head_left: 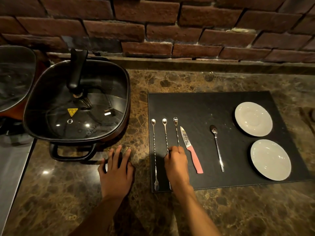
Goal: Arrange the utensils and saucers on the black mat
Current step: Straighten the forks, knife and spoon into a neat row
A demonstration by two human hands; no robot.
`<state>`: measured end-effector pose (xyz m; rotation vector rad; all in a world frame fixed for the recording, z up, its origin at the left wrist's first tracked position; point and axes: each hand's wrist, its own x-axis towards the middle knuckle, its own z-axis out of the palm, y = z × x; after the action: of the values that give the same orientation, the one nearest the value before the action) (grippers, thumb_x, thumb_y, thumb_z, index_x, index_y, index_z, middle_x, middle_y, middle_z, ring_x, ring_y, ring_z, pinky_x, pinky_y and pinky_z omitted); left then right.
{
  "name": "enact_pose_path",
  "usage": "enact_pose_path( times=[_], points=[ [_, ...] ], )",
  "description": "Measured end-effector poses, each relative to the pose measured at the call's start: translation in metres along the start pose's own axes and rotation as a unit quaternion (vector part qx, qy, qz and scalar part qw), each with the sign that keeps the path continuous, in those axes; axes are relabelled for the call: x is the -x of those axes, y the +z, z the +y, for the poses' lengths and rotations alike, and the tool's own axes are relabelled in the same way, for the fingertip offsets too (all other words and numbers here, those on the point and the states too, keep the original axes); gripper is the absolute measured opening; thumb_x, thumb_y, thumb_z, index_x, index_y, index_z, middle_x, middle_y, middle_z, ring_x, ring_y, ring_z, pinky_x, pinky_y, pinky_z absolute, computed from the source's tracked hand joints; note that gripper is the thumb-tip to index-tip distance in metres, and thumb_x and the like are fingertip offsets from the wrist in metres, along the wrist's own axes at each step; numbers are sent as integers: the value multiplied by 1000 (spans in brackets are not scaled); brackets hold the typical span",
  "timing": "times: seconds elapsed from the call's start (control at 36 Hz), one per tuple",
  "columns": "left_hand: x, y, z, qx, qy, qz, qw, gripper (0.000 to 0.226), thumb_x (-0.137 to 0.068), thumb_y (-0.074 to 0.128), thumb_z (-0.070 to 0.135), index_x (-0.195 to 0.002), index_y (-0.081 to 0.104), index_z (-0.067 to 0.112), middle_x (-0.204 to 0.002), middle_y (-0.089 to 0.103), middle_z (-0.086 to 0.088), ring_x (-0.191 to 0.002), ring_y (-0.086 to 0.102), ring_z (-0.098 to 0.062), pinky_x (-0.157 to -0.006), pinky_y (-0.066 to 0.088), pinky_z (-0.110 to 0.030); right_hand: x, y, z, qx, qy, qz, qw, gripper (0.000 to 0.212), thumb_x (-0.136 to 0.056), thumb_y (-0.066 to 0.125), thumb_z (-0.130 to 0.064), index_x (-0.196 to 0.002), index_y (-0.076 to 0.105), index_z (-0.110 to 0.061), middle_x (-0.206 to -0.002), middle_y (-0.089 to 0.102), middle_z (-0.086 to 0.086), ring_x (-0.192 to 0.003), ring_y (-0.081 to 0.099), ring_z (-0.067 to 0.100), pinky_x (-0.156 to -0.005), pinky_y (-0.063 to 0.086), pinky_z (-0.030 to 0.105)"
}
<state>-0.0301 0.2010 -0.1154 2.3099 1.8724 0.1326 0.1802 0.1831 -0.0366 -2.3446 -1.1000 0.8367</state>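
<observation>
Marble counter under a brick wall, black mat (213, 106) nearly set.

Three long stirrers, a knife (190, 149), a spoon (216, 147) and two saucers (253, 118) lie in order on the mat. Right hand (176, 163) pinches the third stirrer (176, 132), apparently lining it up; left hand (116, 171) rests spread flat on the counter. Little seems left. A lidded pan (76, 101) stands clear at left.

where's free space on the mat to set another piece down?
Bare black mat along the far edge, above the bar spoons, plus strips between knife and teaspoon, and between teaspoon and saucers. Crowded at left, where the right hand covers the bar spoons.
</observation>
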Motion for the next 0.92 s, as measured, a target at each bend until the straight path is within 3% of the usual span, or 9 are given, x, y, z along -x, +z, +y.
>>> enact_pose_path(
  times=[0.11,0.22,0.47,0.61,0.92],
  points=[
    [1,0,1,0,2,3,1000,55,-99,32,44,-154,33,39,-166,28,2,-155,21,-20,-115,27,-55,-1,-9,9,2,-15,42,999,16,-94,48,-10,-106,59,-10,-111,54,5,-85,43,13,-76,32,21],
    [0,-2,2,-2,2,2,1000,54,-99,31,44,-153,34,38,-165,29,2,-155,22,-20,-116,26,-54,3,-17,21,52,-36,71,995,20,-97,48,-12,-112,59,-7,-114,52,8,-95,54,21,-87,41,27],
    [0,-5,3,-12,3,-2,1000,54,-99,31,43,-153,38,36,-164,31,1,-154,25,-22,-115,26,-55,8,-18,31,76,-13,40,996,21,-94,48,-6,-112,59,-5,-115,56,11,-97,56,25,-86,44,32],
    [0,-5,3,-10,3,2,1000,54,-99,30,43,-152,39,36,-164,33,0,-154,25,-22,-115,27,-55,7,-20,34,70,-18,50,996,20,-91,49,-3,-108,60,-6,-113,57,11,-96,55,24,-84,42,28],
    [-1,-6,4,-8,-2,-8,1000,55,-99,29,45,-153,37,37,-164,32,1,-154,24,-22,-115,25,-54,8,-25,38,70,-17,43,996,17,-91,52,-8,-107,60,-9,-112,58,8,-94,58,25,-83,46,34]
  ],
)
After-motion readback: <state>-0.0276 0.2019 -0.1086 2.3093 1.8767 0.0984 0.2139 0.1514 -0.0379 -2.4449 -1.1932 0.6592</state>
